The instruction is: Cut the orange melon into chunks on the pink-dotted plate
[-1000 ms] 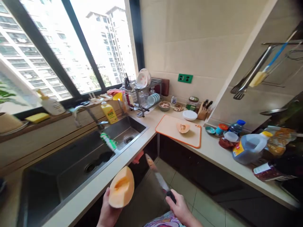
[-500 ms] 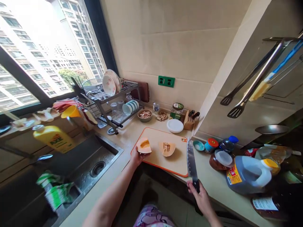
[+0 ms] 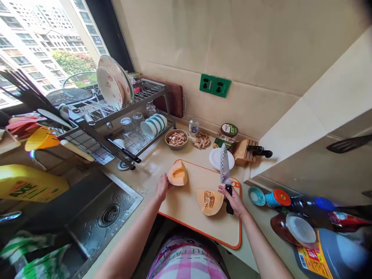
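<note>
Nearest to us, our right hand [image 3: 232,199] is closed around the black handle of a chef's knife [image 3: 224,166], with the blade upright and touching nothing. Our left hand [image 3: 162,186] is at the side of an orange-fleshed melon wedge [image 3: 178,174], its fingers against the fruit, though we cannot tell whether they grip or only steady it. The wedge sits at the left end of an orange-rimmed cutting board [image 3: 200,229], and a second melon piece [image 3: 209,201] lies just left of our right hand, near its wrist.

The work in hand looks like cutting melon. With the blade apart from the fruit, another cut calls for bringing the edge down onto the wedge while the left hand keeps it from sliding.

Beyond the board, past our right hand, a white plate [image 3: 216,159] and a wooden knife block [image 3: 242,152] stand on the surface [image 3: 151,166]. Beyond our left hand are a bowl of nuts [image 3: 176,139] and a metal dish rack [image 3: 87,128].
</note>
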A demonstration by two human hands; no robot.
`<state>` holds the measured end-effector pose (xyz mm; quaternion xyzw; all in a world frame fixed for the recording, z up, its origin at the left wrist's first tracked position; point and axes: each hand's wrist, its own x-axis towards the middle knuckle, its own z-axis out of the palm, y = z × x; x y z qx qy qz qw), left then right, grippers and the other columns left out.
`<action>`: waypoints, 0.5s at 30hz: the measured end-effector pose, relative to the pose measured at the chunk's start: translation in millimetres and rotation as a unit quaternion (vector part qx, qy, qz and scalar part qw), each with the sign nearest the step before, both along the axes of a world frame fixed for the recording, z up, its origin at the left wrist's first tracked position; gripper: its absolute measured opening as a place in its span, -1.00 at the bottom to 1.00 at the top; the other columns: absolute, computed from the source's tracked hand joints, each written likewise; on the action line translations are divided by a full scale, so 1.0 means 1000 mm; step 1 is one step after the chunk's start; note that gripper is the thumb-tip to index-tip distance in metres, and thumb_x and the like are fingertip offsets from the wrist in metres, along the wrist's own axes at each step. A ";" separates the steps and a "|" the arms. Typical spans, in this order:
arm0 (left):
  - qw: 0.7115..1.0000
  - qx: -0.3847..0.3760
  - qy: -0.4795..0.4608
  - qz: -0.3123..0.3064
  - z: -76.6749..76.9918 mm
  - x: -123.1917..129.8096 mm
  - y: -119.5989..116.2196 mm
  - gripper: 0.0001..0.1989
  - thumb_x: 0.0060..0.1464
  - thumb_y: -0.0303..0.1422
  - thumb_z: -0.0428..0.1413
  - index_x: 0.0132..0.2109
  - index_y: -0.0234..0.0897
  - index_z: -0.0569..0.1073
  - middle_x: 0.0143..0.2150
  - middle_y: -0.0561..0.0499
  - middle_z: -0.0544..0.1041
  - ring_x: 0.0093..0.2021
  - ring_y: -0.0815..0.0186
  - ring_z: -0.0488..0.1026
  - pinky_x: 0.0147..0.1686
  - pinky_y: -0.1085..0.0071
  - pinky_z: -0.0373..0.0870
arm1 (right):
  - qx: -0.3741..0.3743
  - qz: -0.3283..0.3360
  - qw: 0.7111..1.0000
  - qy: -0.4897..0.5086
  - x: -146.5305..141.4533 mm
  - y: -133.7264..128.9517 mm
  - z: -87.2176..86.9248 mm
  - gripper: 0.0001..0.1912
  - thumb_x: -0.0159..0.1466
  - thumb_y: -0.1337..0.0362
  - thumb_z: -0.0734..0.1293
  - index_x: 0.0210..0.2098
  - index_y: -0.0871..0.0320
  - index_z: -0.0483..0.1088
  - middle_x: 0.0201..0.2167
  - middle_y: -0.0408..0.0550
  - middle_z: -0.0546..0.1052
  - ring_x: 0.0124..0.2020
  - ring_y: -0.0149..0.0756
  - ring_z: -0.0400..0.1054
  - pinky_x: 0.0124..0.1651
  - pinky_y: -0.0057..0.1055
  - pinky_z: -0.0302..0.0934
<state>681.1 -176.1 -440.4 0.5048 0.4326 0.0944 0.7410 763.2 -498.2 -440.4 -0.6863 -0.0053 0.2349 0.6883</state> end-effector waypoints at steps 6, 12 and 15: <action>0.980 -0.059 -0.055 -0.180 -0.016 -0.071 -0.132 -0.45 -0.06 -0.17 0.19 0.05 -0.25 0.22 -0.26 -0.08 0.48 -0.48 0.31 0.45 -0.47 0.37 0.38 | 0.039 0.086 0.995 0.043 0.014 -0.001 -0.009 -0.54 0.02 -0.09 0.40 -0.26 0.09 0.30 -0.19 -0.01 0.56 -0.02 -0.14 0.39 0.16 -0.09 0.09; 0.975 -0.091 -0.176 -0.104 0.002 -0.064 -0.188 -0.14 -0.19 -0.28 0.31 0.24 -0.20 0.10 0.19 -0.21 0.25 0.12 0.01 0.27 0.08 0.16 0.22 | 0.052 0.112 0.989 0.077 0.001 -0.008 -0.009 -0.53 0.01 -0.06 0.41 -0.24 0.10 0.30 -0.16 0.01 0.55 -0.01 -0.12 0.37 0.07 -0.14 0.22; 0.969 -0.094 -0.213 -0.076 0.020 -0.094 -0.183 -0.02 -0.22 -0.29 0.33 0.30 -0.12 -0.01 0.28 -0.21 0.11 0.20 -0.05 0.17 0.11 0.09 0.18 | 0.085 0.136 0.981 0.105 -0.021 0.003 0.011 -0.56 0.00 -0.03 0.43 -0.26 0.09 0.31 -0.14 -0.01 0.55 -0.02 -0.13 0.38 0.01 -0.16 0.28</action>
